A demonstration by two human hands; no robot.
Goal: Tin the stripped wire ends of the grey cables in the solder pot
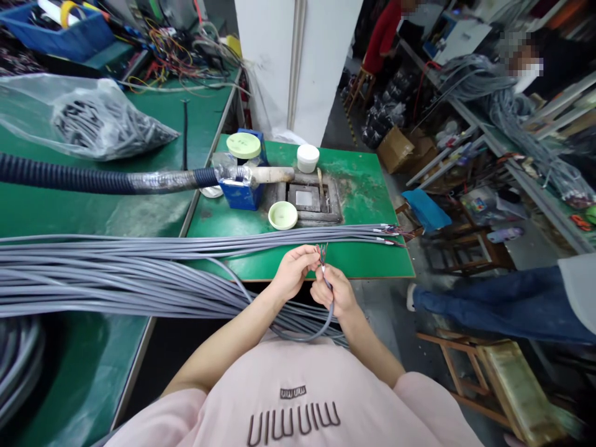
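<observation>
A grey cable curves up in front of my chest, its end stripped into thin coloured wires. My right hand is closed around the cable just below the stripped end. With thumb and forefinger, my left hand pinches some of the thin wires. Beyond my hands, a bundle of grey cables lies across the green table, with bare wire ends at its right. A thicker bundle runs in from the left and passes beneath my arms.
Behind the cables sit a square metal pot, a shallow green lid, a white tub and a blue box. A ribbed hose reaches in from the left. At right are a wooden stool and people.
</observation>
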